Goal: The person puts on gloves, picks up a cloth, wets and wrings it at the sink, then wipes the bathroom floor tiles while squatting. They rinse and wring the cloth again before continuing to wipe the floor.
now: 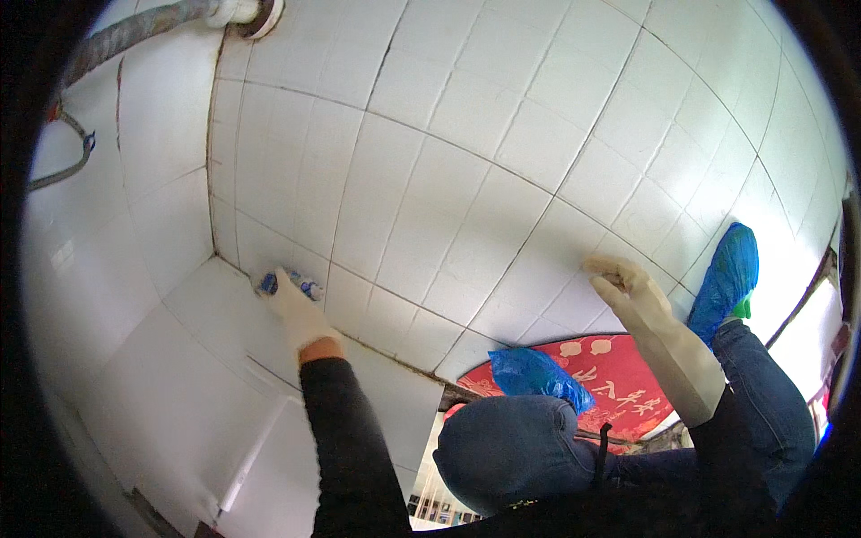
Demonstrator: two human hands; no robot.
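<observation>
My left hand (297,309), in a pale cream glove, presses a crumpled blue-and-white wad (312,287) against the white tiles at the corner. Bits of the wad show on both sides of the fingers; whether it is cloth or plastic I cannot tell. My right hand (630,280) wears a long cream glove and is held over the white tiled surface (484,215). Its fingers are loosely bent, the thumb stands a little apart, and nothing shows between them. Whether the fingertips touch the tiles is unclear.
A blue shoe cover (728,278) is on my right foot, on the tiles. Another blue shoe cover (536,375) lies over a rounded red patterned surface (619,377). A grey corrugated hose (143,34) joins a pipe at upper left; a thin hose (76,161) hangs below.
</observation>
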